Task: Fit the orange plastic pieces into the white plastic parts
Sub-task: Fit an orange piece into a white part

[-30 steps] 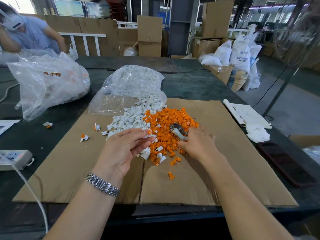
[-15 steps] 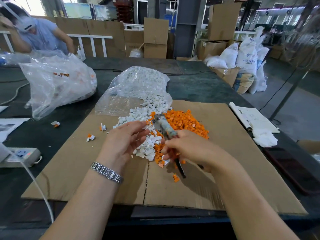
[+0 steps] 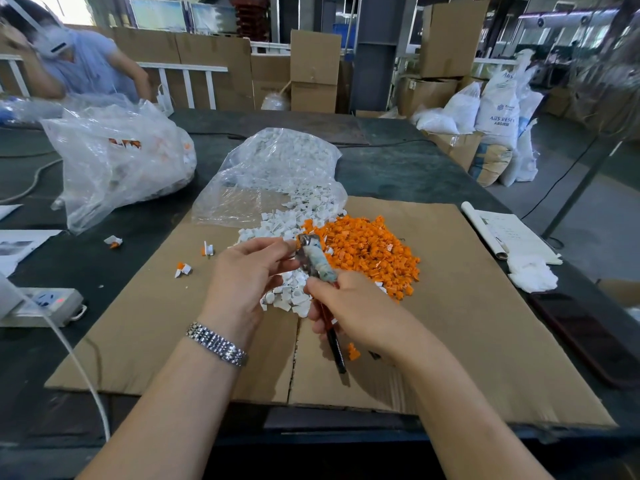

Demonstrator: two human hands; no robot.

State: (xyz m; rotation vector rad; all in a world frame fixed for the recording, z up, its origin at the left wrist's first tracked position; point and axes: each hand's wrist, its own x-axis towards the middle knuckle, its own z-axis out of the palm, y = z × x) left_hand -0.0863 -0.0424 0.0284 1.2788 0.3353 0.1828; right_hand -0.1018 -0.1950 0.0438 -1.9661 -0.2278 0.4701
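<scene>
A heap of small orange plastic pieces (image 3: 367, 249) is lying on the flat brown cardboard sheet (image 3: 467, 306), just beyond the right hand. A spill of small white plastic parts (image 3: 294, 296) is lying beside it, running between the two hands and back into the mouth of a clear plastic bag (image 3: 277, 171) beyond the left hand.

The right hand (image 3: 349, 313) is gripping the handles of a pair of worn metal pliers (image 3: 317, 261), whose head is pointing away toward the orange heap. The left hand (image 3: 247, 278) is reaching its fingertips to the plier head with thumb and fingers drawn together; whether a piece is being pinched there cannot be told. A metal link watch (image 3: 216, 344) is sitting on the left wrist.

Three joined orange-and-white pieces (image 3: 183, 269) are lying apart to the left of the left hand. A second, fuller clear bag (image 3: 117, 161) is resting on the dark table (image 3: 398, 168) far left. A white power strip (image 3: 41, 304) is lying at the left edge, and a paper notebook (image 3: 509, 233) to the right of the right hand.
</scene>
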